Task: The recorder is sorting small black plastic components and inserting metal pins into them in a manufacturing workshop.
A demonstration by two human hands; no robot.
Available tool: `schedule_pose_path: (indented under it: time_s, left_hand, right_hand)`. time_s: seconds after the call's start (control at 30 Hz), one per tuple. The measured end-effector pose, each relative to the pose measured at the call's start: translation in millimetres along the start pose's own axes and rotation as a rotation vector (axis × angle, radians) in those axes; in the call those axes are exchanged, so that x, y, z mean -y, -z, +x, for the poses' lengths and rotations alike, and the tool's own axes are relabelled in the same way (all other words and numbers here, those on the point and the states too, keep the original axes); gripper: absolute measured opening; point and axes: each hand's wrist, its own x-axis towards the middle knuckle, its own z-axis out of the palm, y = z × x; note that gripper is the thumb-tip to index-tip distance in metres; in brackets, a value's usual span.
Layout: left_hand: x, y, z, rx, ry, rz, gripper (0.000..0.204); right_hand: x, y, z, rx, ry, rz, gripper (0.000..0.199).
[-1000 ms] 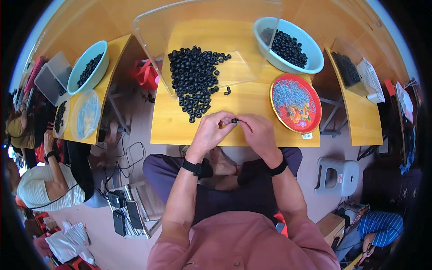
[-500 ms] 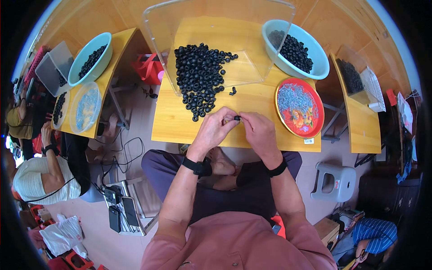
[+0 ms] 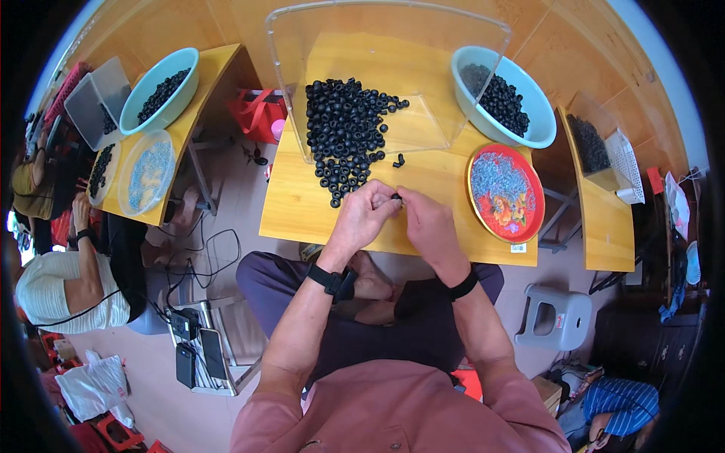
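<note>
Both my hands meet just above the near part of the yellow table [image 3: 294,211]. My left hand [image 3: 362,217] pinches a small black ring-shaped piece [image 3: 396,197] between thumb and fingertips. Against the same piece, from the right, press the closed fingers of my right hand [image 3: 430,226]; whether something tiny sits in them is hidden. Beyond my left hand spreads a heap of black hollow pieces [image 3: 343,124], partly inside a clear plastic box [image 3: 291,83] lying on its side. A few joined black pieces [image 3: 399,161] lie apart from the heap. To the right, a red flowered tray [image 3: 529,225] holds many thin silvery metal bits [image 3: 498,177].
A light blue basin [image 3: 545,132] of black pieces stands at the far right of the table. On the left table are another blue basin [image 3: 189,79] and a clear round tray [image 3: 168,181], with a person [image 3: 68,294] beside it. A grey stool [image 3: 555,317] stands right.
The view has shifted slightly, so the table sits a little lower and further right. My hands stay together at the black piece, with the right fingers slightly turned.
</note>
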Motion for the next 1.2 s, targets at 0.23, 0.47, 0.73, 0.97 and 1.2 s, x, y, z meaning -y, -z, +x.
schedule_pose_path:
  time_s: [0.23, 0.47, 0.73, 0.97, 1.2]
  left_hand:
    - [-15, -2, 2, 0.005, -0.119, 0.239, 0.017]
    - [-14, -6, -9, 0.083, -0.142, 0.304, 0.028]
    - [-22, -10, -14, 0.142, -0.236, 0.398, 0.030]
    - [-19, -8, -14, 0.132, -0.337, 0.528, 0.026]
    - [-18, -14, -2, 0.183, -0.402, 0.601, 0.027]
  right_hand:
    - [-7, 8, -4, -0.039, 0.060, -0.046, 0.026]
    - [-20, 17, -3, 0.077, -0.282, 0.172, 0.023]
    - [-29, 21, -4, 0.114, -0.385, 0.425, 0.020]
    - [-25, 24, -1, 0.208, -0.423, 0.405, 0.018]
    - [-40, 32, 3, 0.263, -0.459, 0.452, 0.017]
